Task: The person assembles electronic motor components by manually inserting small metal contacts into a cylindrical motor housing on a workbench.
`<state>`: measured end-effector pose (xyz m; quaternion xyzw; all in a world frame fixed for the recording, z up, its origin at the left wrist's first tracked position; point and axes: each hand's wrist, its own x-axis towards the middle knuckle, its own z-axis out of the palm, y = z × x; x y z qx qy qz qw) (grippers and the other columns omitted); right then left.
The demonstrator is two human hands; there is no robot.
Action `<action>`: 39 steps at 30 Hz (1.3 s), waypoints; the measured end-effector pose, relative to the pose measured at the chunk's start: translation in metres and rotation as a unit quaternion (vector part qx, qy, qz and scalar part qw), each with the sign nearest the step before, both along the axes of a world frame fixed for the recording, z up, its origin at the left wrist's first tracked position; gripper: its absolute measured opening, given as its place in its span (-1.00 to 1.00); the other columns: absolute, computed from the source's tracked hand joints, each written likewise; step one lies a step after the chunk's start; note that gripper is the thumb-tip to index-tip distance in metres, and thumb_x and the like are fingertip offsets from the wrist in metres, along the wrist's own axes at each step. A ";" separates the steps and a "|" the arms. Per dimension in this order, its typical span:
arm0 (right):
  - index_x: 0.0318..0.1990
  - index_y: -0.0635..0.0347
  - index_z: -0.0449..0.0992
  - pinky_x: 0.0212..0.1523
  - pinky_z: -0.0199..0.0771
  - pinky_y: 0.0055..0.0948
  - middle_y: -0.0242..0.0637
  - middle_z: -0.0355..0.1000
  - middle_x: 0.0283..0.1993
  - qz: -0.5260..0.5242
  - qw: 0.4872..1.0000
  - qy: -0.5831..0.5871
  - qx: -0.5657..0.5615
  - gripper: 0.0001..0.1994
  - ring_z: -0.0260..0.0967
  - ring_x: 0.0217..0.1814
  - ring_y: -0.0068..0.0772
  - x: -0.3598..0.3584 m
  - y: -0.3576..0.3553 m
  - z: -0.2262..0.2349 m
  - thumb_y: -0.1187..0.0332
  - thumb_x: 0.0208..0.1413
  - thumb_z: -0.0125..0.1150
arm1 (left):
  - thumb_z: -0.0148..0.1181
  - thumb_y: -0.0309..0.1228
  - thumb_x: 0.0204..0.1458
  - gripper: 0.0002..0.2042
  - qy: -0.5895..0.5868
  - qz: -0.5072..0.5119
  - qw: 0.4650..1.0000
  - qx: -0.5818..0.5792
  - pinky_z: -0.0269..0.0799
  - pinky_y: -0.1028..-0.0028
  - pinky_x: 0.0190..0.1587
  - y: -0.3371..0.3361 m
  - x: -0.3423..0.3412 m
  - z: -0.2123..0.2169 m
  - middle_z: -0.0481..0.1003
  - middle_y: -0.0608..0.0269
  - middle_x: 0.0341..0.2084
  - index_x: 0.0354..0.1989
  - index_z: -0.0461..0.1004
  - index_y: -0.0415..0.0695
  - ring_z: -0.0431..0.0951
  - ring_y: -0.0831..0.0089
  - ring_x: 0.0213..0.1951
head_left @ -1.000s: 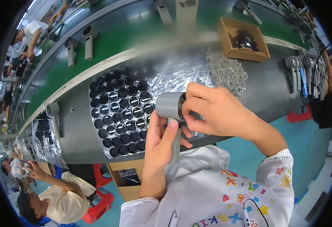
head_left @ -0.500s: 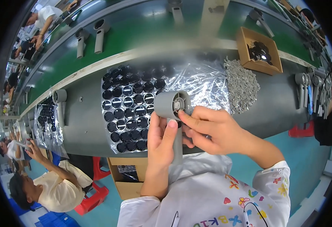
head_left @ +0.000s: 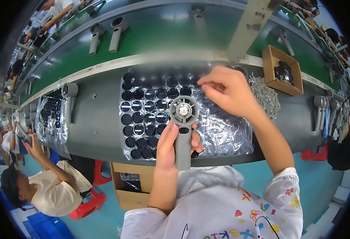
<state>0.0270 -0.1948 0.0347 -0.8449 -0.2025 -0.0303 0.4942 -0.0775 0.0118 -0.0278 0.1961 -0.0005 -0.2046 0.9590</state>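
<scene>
A grey handheld fan body (head_left: 183, 147) stands upright in my left hand (head_left: 167, 145), whose fingers wrap round its handle from behind. Its round head faces me, showing spokes and a pale hub inside. My right hand (head_left: 226, 89) is apart from the fan, raised over the far part of the plastic sheet. Its thumb and index finger are drawn close together in a pinch; anything between them is too small or hidden to make out. Below and left of it, black round caps (head_left: 138, 118) lie in rows on the clear plastic sheet (head_left: 230, 137).
Right of the sheet lies a heap of small grey parts (head_left: 266, 95), beside a cardboard box (head_left: 271, 75) of black pieces. More grey fan bodies (head_left: 117, 35) stand on the green conveyor (head_left: 159, 40). A co-worker (head_left: 49, 187) sits at the left. An open carton (head_left: 133, 199) is below the bench.
My right hand has left the fan head and moved up and away over the sheet. The fan, still in my left hand, has turned so its round opening faces me.
</scene>
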 end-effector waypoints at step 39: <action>0.23 0.37 0.49 -0.12 0.63 -0.48 -0.09 0.57 0.03 -0.034 0.888 0.210 0.408 -0.63 0.59 -0.12 -0.42 -0.046 -0.044 -0.017 0.54 0.29 0.15 | -0.01 -0.27 0.40 -0.48 -0.004 0.049 0.979 0.200 0.72 0.22 -0.06 -0.057 0.025 0.033 0.45 0.01 0.14 0.47 0.06 -0.06 0.63 0.21 -0.02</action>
